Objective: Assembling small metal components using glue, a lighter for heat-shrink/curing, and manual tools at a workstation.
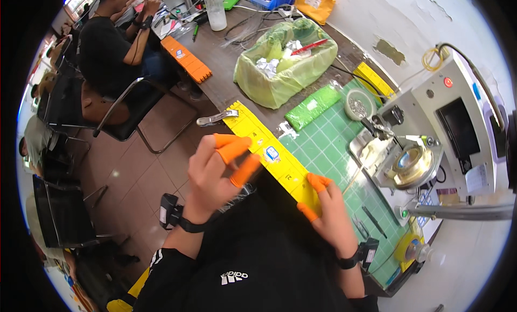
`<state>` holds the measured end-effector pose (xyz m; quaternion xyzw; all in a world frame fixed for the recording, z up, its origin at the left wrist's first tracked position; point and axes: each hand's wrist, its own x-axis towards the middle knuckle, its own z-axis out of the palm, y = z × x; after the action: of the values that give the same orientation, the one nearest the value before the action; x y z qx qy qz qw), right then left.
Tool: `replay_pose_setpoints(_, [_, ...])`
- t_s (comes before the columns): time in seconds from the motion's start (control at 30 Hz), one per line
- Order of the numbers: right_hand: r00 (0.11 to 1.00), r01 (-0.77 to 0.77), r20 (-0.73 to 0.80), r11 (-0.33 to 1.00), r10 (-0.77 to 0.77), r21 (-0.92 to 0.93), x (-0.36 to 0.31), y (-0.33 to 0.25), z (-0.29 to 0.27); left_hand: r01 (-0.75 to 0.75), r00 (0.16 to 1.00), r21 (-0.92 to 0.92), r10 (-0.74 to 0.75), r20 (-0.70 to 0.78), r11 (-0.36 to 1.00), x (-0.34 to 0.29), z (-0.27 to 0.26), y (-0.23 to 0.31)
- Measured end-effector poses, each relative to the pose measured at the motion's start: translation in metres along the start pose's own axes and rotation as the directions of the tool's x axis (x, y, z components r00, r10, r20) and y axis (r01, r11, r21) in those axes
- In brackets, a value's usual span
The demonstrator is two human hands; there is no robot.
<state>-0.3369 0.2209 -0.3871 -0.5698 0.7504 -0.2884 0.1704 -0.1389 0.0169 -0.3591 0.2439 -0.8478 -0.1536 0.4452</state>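
A long yellow strip (288, 174) with printed marks and a small white-and-blue label runs along the table's near edge. My left hand (207, 172), wearing orange finger cots, is over its left side. The thumb and index finger are bent and apart, and I see nothing between them. At the strip's right end is my right hand (334, 215), also in orange finger cots. Its fingertips touch the yellow surface and its thumb is set apart, nearer my body. Across the strip's far left end lies a metal nail clipper-like tool (217, 118).
A green cutting mat (328, 145) carries a green packet (313, 107), a round dish of small metal bits (359, 104) and tweezers (360, 226). Behind stands a lined waste bin (269, 88). A grey machine (458, 118) occupies the right. A co-worker (107, 43) sits far left.
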Motion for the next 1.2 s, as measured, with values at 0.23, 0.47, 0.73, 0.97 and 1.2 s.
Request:
replay_pose_setpoints(0.23, [0.926, 0.274, -0.310, 0.949, -0.216, 0.154, -0.018, -0.055, -0.041, -0.123, 0.983, -0.511, 0.175, 0.054, 0.851, 0.004, 0.032, 0.072])
replay_pose_setpoints(0.47, [0.842, 0.230, -0.519, 0.968, -0.145, 0.102, -0.053, -0.056, -0.048, -0.067, 0.982, -0.576, 0.157, 0.107, 0.815, 0.004, 0.064, 0.114])
replay_pose_setpoints(0.73, [0.855, 0.158, -0.509, 0.984, -0.096, 0.080, -0.065, -0.022, -0.061, -0.090, 0.961, -0.537, 0.215, 0.174, 0.839, 0.010, 0.097, 0.145])
replay_pose_setpoints(0.97, [0.860, 0.107, -0.507, 0.991, -0.050, 0.083, -0.063, 0.012, -0.085, -0.084, 0.924, -0.571, 0.278, 0.262, 0.817, 0.020, 0.136, 0.161])
replay_pose_setpoints(1.2, [0.860, 0.088, -0.510, 0.988, -0.013, 0.123, -0.068, 0.009, -0.092, 0.045, 0.926, -0.681, 0.225, 0.304, 0.731, 0.022, 0.140, 0.166])
